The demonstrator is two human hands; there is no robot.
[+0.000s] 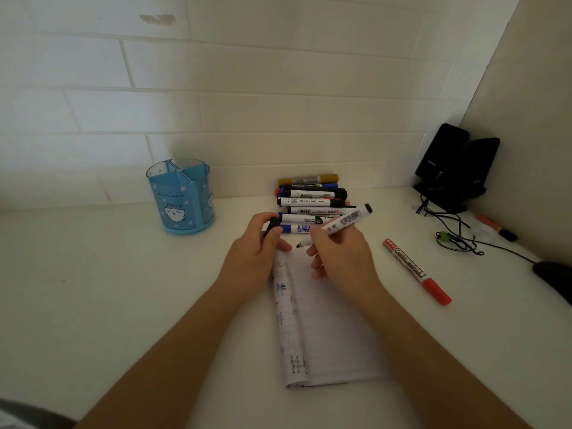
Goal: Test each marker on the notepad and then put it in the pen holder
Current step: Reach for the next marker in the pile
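Note:
My right hand point(340, 255) grips an uncapped black marker point(346, 222), its tip pointing down-left just above the top of the open notepad point(334, 329). Its black cap point(271, 226) is pinched in my left hand point(257, 255), which also rests on the notepad's folded-over left pages. Behind both hands lies a pile of several capped markers point(311, 199) against the wall. The blue pen holder point(181, 196) stands at the back left with nothing visible in its compartments. A red marker point(416, 270) lies capped on the table to the right of the notepad.
Two black speakers point(455, 168) stand in the back right corner with tangled cables point(455, 239) in front. An orange highlighter point(496, 227) lies by the right wall, and a dark object point(554, 278) sits at the right edge. The tiled wall runs behind.

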